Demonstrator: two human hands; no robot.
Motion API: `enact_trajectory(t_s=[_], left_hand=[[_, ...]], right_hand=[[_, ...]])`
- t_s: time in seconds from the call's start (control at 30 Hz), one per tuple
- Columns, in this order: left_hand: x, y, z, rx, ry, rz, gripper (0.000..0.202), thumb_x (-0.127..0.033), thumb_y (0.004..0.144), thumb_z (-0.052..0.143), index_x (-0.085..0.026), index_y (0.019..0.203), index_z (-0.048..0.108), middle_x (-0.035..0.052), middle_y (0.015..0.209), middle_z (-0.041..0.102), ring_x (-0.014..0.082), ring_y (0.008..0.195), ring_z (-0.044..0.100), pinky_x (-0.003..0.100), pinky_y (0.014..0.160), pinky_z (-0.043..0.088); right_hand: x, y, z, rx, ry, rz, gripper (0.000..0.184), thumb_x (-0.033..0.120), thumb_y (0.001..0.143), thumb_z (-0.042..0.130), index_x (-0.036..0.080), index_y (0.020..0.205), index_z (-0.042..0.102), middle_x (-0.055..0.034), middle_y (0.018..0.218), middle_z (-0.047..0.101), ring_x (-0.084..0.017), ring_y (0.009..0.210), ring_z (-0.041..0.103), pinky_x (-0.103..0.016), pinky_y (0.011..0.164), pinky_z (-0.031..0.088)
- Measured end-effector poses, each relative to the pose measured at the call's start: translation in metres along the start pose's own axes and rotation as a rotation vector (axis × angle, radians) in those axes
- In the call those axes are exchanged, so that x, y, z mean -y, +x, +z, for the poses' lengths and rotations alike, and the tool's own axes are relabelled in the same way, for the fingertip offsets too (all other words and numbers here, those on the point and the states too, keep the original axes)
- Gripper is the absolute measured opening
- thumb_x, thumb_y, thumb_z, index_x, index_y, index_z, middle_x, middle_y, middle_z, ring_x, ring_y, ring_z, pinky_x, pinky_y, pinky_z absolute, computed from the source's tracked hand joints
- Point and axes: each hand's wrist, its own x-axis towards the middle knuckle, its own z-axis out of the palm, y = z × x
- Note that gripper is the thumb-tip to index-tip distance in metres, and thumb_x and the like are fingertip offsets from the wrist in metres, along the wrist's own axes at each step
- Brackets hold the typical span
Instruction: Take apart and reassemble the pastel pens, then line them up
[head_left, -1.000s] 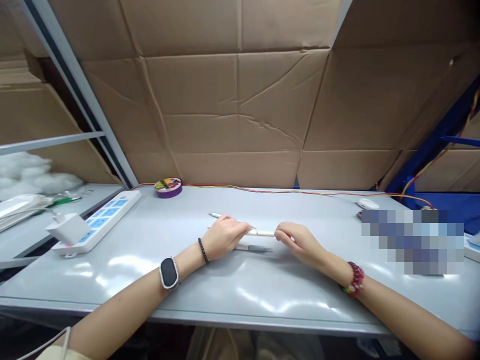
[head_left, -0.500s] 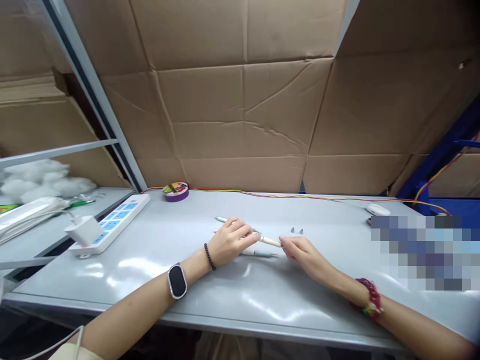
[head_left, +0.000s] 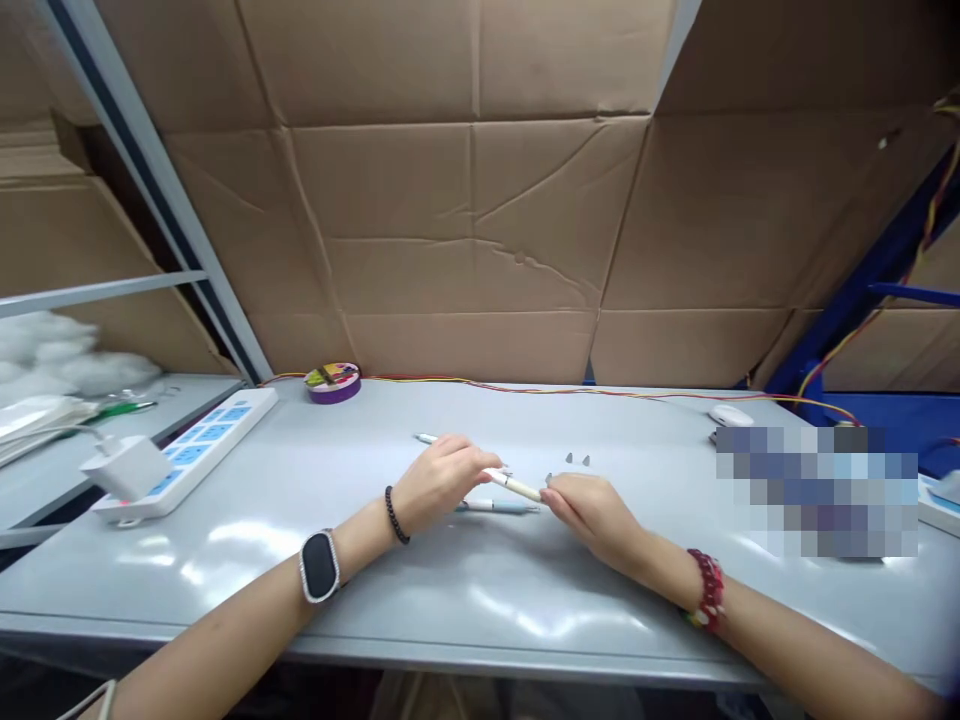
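Observation:
A cream-and-white pen (head_left: 517,487) spans the gap between my two hands, tilted down to the right. My left hand (head_left: 442,478) is closed round its left part, thumb and fingers pinching it. At its right end, the curled fingers of my right hand (head_left: 592,508) grip it; they hide the pen's tip. A light blue and white pen (head_left: 499,507) lies on the table just in front of my left hand. Behind that hand, the end of another pen (head_left: 424,438) shows. Small grey cone-shaped pieces (head_left: 577,460) stand beyond my right hand, with one more at its fingers.
A power strip (head_left: 199,455) with a white plug-in adapter (head_left: 127,468) lies on the left. At the back sits a purple roll of tape (head_left: 332,383), beside thin red and yellow wires (head_left: 480,382). A white mouse-like object (head_left: 730,415) and a blurred-out patch are on the right.
The view has shifted slightly right. Both hands keep the pen between them, tilted a little more. A third small grey cone now shows at my right fingers.

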Motion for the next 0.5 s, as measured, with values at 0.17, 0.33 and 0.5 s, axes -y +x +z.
enact_trajectory(t_s=[0.17,0.33,0.5], left_hand=[[-0.005,0.002,0.000,0.037,0.080,0.044,0.014,-0.020,0.092,0.041,-0.018,0.102,0.051,0.0036,0.089,0.061,0.0144,0.081,0.053,0.028,0.075,0.042],[-0.015,-0.001,0.009,0.148,-0.010,-0.118,0.023,-0.018,0.093,0.033,-0.016,0.110,0.047,0.0039,0.083,0.061,0.0154,0.074,0.055,0.027,0.068,0.045],[-0.016,-0.002,0.008,0.198,-0.168,-0.179,0.027,-0.018,0.094,0.027,-0.019,0.109,0.049,0.0015,0.086,0.062,0.0122,0.075,0.057,0.023,0.067,0.046]], right_hand=[[0.006,0.001,0.002,0.032,0.293,0.268,0.044,0.037,0.093,0.024,0.019,0.054,0.034,0.0039,0.050,0.033,-0.009,0.047,0.028,-0.023,0.046,0.026],[0.000,-0.001,-0.005,-0.039,0.073,-0.007,0.040,0.035,0.092,0.025,0.019,0.057,0.038,0.0012,0.054,0.040,-0.011,0.050,0.033,-0.024,0.050,0.028],[-0.001,0.001,-0.007,-0.046,-0.017,-0.011,0.039,0.035,0.092,0.027,0.020,0.058,0.040,-0.0002,0.056,0.043,-0.012,0.051,0.036,-0.025,0.050,0.028]])
